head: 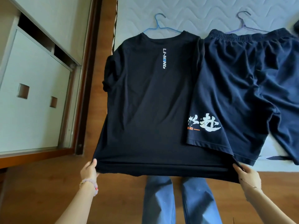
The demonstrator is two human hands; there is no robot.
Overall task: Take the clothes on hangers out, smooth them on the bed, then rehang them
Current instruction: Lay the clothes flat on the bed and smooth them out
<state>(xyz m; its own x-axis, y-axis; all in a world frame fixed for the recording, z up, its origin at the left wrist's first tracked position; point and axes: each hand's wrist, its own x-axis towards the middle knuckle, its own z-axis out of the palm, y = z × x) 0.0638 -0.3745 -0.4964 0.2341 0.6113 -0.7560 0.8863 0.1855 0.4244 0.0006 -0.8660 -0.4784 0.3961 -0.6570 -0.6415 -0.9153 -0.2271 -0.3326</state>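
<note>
A black T-shirt (145,102) with a vertical white logo lies stretched across the bed's near left corner, still on a blue wire hanger (159,25). My left hand (89,168) grips its hem at the left corner. My right hand (246,173) grips the hem at the right corner, pulling it taut over the bed edge. Beside it on the right lie dark navy shorts (242,88) with white brush characters, on a purple wire hanger (242,21). The shorts' leg overlaps the shirt's right side.
The bed has a white quilted mattress (202,12). A wardrobe with pale sliding doors (32,102) stands to the left across a brown wooden floor (40,191). My legs in blue jeans (178,199) stand at the bed's edge. Another dark item (296,24) peeks in at the far right.
</note>
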